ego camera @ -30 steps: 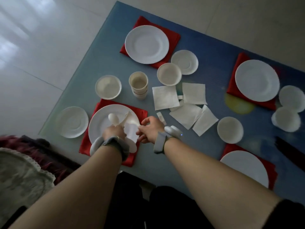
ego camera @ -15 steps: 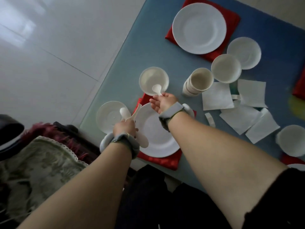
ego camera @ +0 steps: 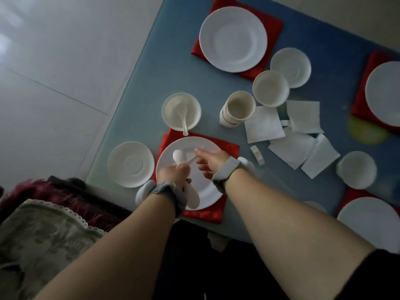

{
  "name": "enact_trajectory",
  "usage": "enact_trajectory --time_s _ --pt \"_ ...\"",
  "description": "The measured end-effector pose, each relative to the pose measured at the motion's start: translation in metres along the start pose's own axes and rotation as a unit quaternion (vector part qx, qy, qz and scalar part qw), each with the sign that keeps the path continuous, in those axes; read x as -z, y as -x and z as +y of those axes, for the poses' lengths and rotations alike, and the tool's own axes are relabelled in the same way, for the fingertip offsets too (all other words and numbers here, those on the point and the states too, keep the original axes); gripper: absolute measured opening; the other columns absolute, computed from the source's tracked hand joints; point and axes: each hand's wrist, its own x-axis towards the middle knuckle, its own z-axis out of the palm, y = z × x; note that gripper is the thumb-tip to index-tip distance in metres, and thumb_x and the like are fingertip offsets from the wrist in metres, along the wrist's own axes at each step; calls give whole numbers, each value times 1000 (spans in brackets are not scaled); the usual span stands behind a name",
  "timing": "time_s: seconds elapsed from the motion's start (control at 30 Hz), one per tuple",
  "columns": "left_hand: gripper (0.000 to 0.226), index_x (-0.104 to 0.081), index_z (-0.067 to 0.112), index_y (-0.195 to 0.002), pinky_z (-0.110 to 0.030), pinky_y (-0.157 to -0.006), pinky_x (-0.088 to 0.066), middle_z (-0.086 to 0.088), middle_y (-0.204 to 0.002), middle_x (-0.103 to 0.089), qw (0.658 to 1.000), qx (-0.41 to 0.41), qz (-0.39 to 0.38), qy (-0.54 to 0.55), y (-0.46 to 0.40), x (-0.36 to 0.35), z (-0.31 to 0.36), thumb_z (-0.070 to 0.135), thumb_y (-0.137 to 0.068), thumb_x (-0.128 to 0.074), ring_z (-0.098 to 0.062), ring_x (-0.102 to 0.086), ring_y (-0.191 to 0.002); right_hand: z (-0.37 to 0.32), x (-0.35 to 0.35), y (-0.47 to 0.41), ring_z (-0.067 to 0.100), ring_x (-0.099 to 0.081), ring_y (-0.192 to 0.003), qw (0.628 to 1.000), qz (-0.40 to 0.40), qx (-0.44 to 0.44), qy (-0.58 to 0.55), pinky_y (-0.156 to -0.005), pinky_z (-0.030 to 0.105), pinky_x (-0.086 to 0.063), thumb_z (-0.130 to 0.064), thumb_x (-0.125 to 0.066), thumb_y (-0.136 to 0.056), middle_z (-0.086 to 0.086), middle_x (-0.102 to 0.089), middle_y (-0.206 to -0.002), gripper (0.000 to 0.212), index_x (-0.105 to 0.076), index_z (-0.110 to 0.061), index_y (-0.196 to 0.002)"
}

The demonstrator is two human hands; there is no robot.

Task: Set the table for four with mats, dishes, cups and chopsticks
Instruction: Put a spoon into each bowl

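On the worktop [ego camera: 138, 87], a spoon [ego camera: 183, 118] now rests in the bowl [ego camera: 181, 111] just beyond the right hand [ego camera: 208, 162], which has drawn back empty with fingers apart, while the left hand [ego camera: 173, 173] grips more spoons [ego camera: 180, 158], one place served.

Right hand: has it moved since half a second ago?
Yes. The right hand has pulled back from the small bowl, leaving a spoon in it, and is now over the near plate.

No text, label or number can be read on anything here.
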Motion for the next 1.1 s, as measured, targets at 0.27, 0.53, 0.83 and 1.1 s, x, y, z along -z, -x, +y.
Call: enact_trajectory --time_s 0.27,0.53,0.83,1.1 --pt "19 -59 17 -83 -34 -79 -52 0 -77 -63 994 -23 -58 -89 33 -47 -2 35 -87 -62 -16 -61 -73 32 57 -8 8 -38 -47 994 -28 29 -99 -38 15 -32 -23 -61 -89 1 -47 -62 17 -61 -17 -74" --pt "19 -65 6 -83 -28 -60 -46 -3 -67 -59 997 -21 -47 -59 78 -151 -13 20 -91 -56 -17 -54 -58 74 190 -2 5 -55 -37 929 98 59 -353 -41 16 -46 -7 -60 -88 -2 -59 -41 20 -56 -10 -69" --pt "23 -64 6 -80 -35 -73 -49 -1 -69 -57 983 -22 -130 -125 139 -305 -22 20 -94 -51 -17 -55 -61 131 363 13 16 -57 -63 775 228 49 -587 -47 17 -53 -11 -51 -95 11 -59 -73 22 -54 -2 -76" --pt "11 -62 5 -89 -40 -87 -52 -6 -72 -59 978 -40 -133 -156 170 -347 -24 14 -89 -57 -17 -58 -68 137 397 2 12 -59 -72 767 165 24 -619 -64 20 -54 -17 -46 -97 6 -60 -83 21 -55 -4 -83"
